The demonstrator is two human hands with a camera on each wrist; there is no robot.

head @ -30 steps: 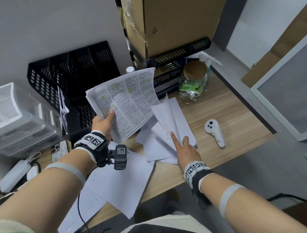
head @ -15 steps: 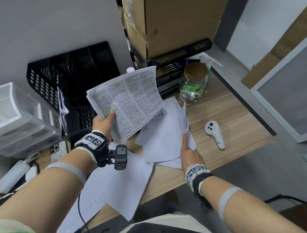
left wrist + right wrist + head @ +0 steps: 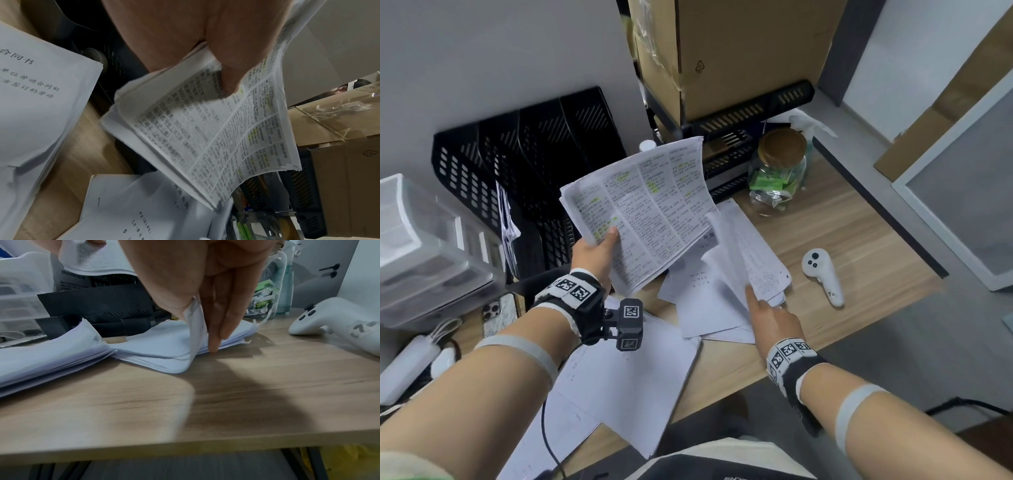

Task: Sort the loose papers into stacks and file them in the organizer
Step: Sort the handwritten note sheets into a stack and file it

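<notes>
Fingers (image 3: 213, 331) of right hand (image 3: 774, 318) pinch a sheet (image 3: 750, 253) off the worktop pile; left hand (image 3: 595, 253) grips the printed stack (image 3: 640, 212); sorting step, next likely adding the sheet.

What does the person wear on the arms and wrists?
Both forearms are bare, each with a pale grey band. Each wrist has a black strap with white padding and black-and-white square code markers. The left wrist also carries a small black camera block with two markers; a thin black cable hangs below it. The right wrist shows no block in the head view.
</notes>
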